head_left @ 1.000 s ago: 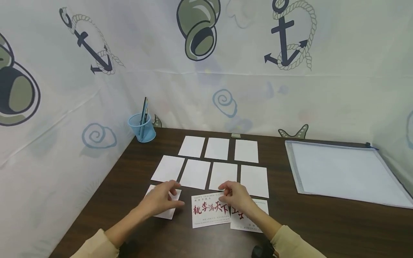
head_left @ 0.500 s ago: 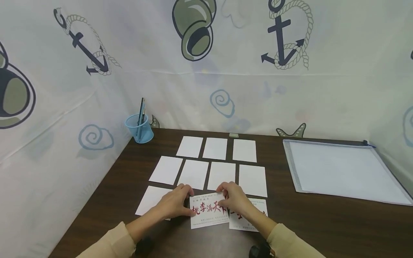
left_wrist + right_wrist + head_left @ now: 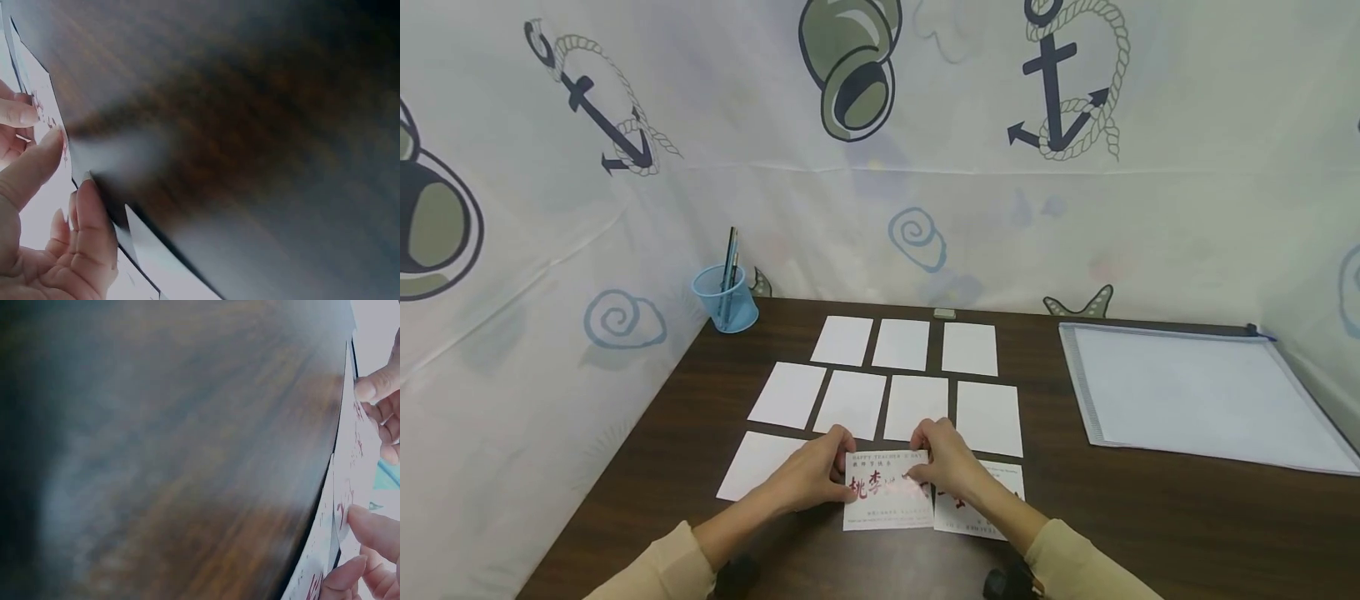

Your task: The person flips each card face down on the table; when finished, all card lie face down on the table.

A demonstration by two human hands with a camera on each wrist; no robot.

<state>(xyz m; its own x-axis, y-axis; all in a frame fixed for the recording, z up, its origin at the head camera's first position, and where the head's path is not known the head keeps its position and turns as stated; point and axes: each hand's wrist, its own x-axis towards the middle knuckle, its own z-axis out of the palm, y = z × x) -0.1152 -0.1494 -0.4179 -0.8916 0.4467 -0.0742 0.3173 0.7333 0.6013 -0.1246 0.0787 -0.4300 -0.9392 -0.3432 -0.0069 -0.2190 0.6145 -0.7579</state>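
Observation:
A white card with red Chinese characters (image 3: 887,515) is between both hands at the front of the table. My left hand (image 3: 805,475) holds its left edge, the thumb low on that side and the fingers near the upper corner. At the right end, my right hand (image 3: 951,462) pinches the card, thumb over the red print. In the right wrist view the card (image 3: 356,462) stands tilted and overlaps a second printed card (image 3: 312,565). That second card (image 3: 973,523) is partly hidden under my right forearm in the head view. Beside my left hand lies a blank white card (image 3: 756,467).
Two rows of blank cards (image 3: 850,404) lie beyond the hands. A blue pen cup (image 3: 730,304) stands at the back left corner. To the right is a large white board (image 3: 1202,396). A small eraser-like block (image 3: 944,314) sits at the back edge, before a printed curtain (image 3: 775,100).
My left hand has moved right from the blank card to the printed card's left edge. The printed card has turned slightly straighter, and glare now washes out part of its red characters.

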